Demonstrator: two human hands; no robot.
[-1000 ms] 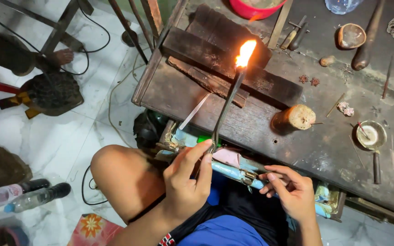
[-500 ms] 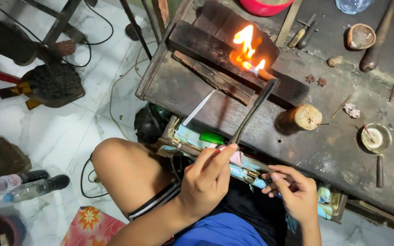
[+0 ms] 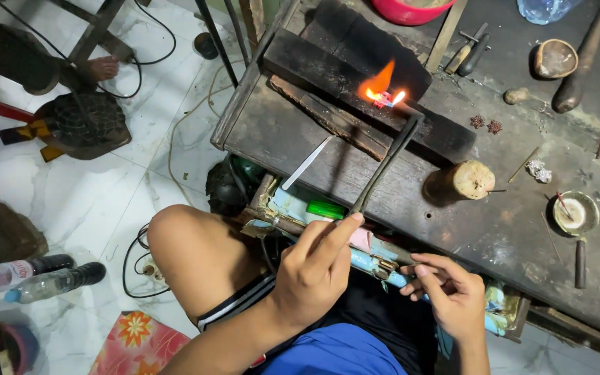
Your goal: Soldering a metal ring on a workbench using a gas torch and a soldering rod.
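At the far left we see two plastic bottles lying on the pale marble floor, and above them a dark, ridged, domed stand with a black cable looping past it. Our bare knee rises in the middle, smooth against the black shorts.

Our left hand is closed on the torch, thumb and forefinger pinched together on the base of its thin, dark metal tube. The tube runs up and to the right over the bench, then bends at a right angle near its tip. An orange flame burns at that tip, licking a small bright piece that rests on a charred black block. The block looks rough and sooty; the bench is dull, scorched metal or wood, pitted and stained.

A flat pale strip lies slanted on the bench just left of the tube, and a green cylinder sits in the open drawer below.

Our right hand hovers near the drawer's edge, fingers curled close together around something thin; we cannot tell what it is.

Further right stand a short wooden stub, a crumpled bit of foil, a small round dish, a brown bowl and a long tapered wooden tool.
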